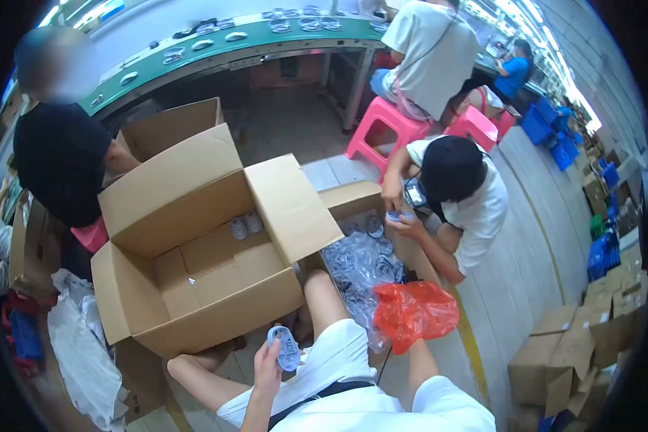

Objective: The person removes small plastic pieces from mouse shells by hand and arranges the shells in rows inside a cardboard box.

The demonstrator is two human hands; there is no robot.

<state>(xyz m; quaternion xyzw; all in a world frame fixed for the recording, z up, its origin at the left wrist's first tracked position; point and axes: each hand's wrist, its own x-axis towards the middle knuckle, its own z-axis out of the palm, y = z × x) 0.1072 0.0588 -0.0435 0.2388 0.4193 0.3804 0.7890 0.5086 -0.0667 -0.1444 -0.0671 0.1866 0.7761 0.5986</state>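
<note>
My left hand is closed on an oval, pale blue-grey plastic part with dark markings, held above my lap. My right forearm reaches toward a red plastic bag; the bag covers the fingers of my right hand, so their grip is hidden. Under and beside the bag, a cardboard box holds clear plastic bags and several round parts. In front of me, a large open cardboard box has two similar pale parts standing near its far right corner.
A person in a white shirt crouches at the right, handling a small part. Another in black is at the left. Behind are a green conveyor and pink stools. Cardboard boxes are stacked at the right; white sheeting lies left.
</note>
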